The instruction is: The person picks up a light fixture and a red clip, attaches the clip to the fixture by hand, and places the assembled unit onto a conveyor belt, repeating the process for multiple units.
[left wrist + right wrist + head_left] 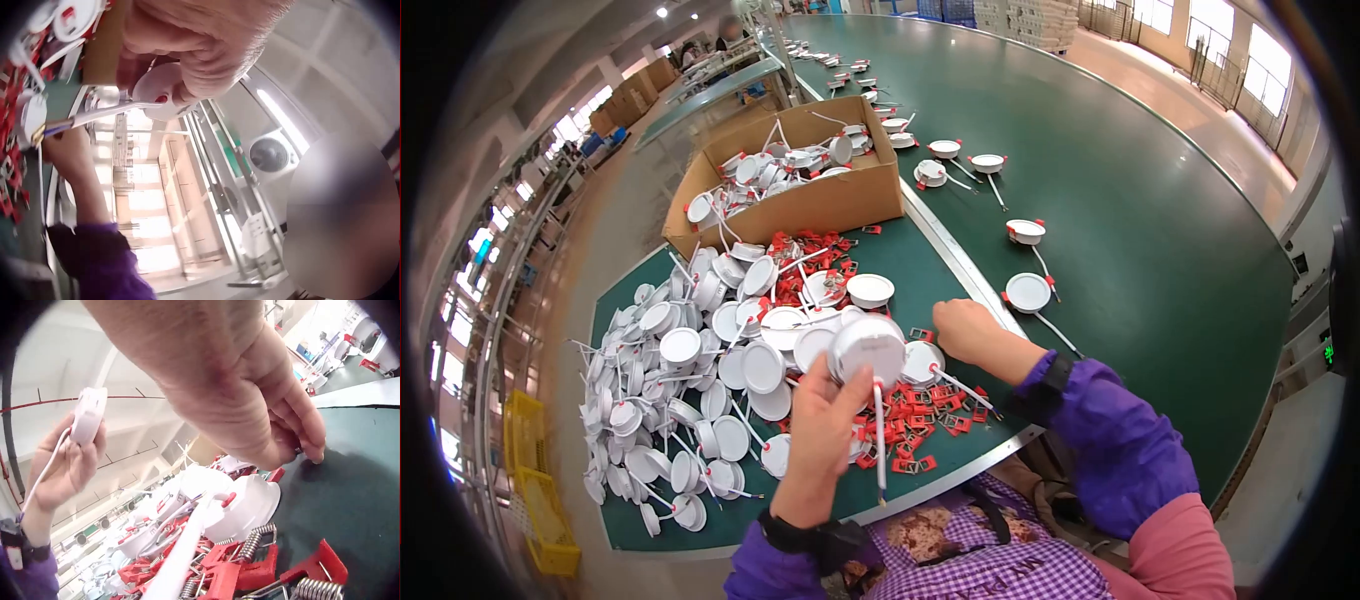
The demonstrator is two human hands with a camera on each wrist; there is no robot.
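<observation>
My left hand (820, 430) holds up a white round lamp (868, 350) by its rim, thumb on one side, its white cable (880, 440) hanging down. The left wrist view shows the cable's bare wire ends (47, 132). My right hand (985, 338), fingers curled, is low over the green table near its metal edge. In the right wrist view, a small dark metal bit (299, 450) shows between the fingertips of my right hand (250, 394); what it belongs to is hidden. Red spring clips (250, 569) and a white lamp (244, 509) lie beside that hand.
Many white lamps (762, 368) are heaped on the table at left, with red clips (915, 415) in front and more behind. A cardboard box (800, 205) full of lamps stands at the back. Lamps with clips (1027, 292) lie on the green belt (1160, 250) at right.
</observation>
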